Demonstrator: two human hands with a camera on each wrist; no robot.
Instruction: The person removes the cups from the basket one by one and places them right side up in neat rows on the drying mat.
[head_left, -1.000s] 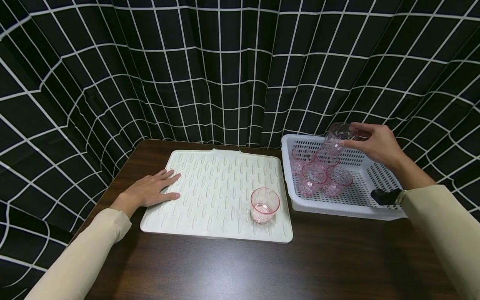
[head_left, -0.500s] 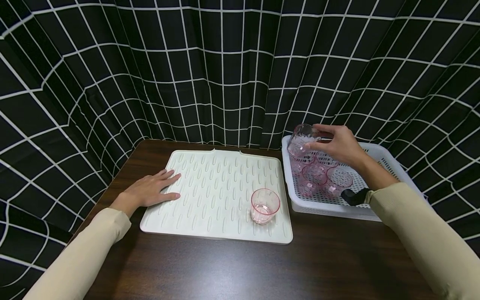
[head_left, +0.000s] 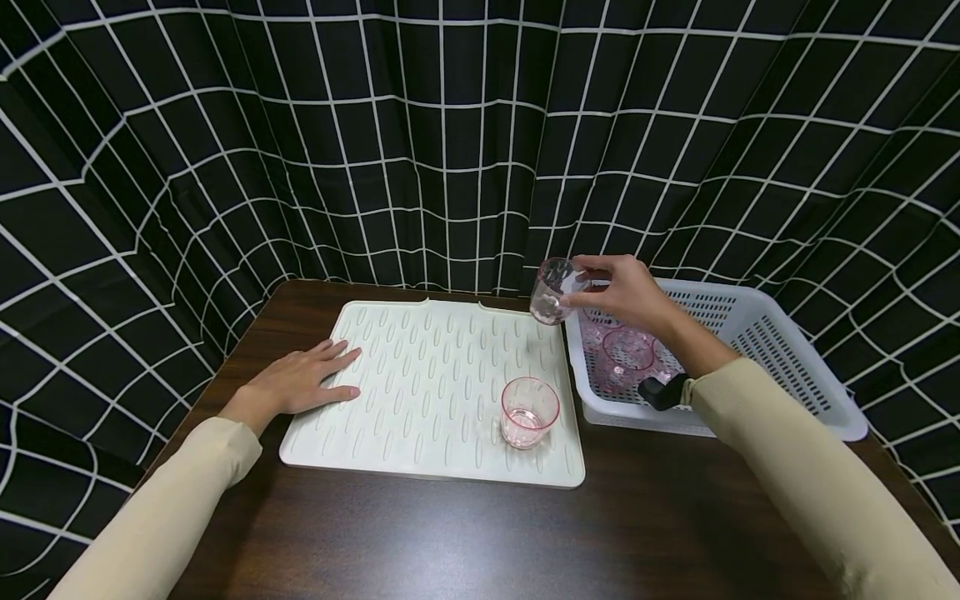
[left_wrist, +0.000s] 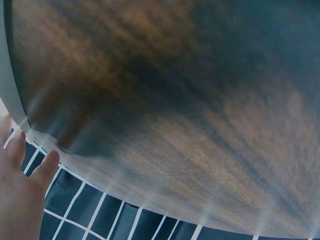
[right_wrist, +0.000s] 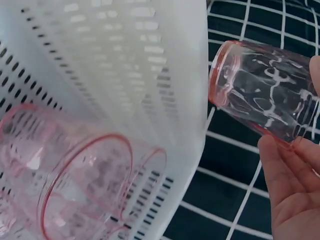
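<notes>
My right hand (head_left: 618, 292) grips a clear pink-rimmed glass (head_left: 552, 292) between thumb and fingers, tilted, over the basket's left rim and the mat's far right corner. The right wrist view shows this glass (right_wrist: 265, 90) pinched near its base, its pink rim turned away from the fingers. My left hand (head_left: 307, 377) rests with straight, spread fingers on the left edge of a white ridged drying mat (head_left: 420, 375). On the mat's right part a second pink-rimmed glass (head_left: 529, 412) stands upright. Several more pink glasses (head_left: 628, 350) sit in the basket, partly hidden by my right hand.
A white perforated plastic basket (head_left: 810, 367) stands right of the mat on a dark wooden table (head_left: 465, 533). Behind and around the table hangs a black curtain (head_left: 420, 150) with a white grid. A black strap (head_left: 663, 392) shows at my right wrist.
My right hand has carried the glass leftward from over the middle of the basket to its left rim. The left hand and the glass on the mat have stayed in place.
</notes>
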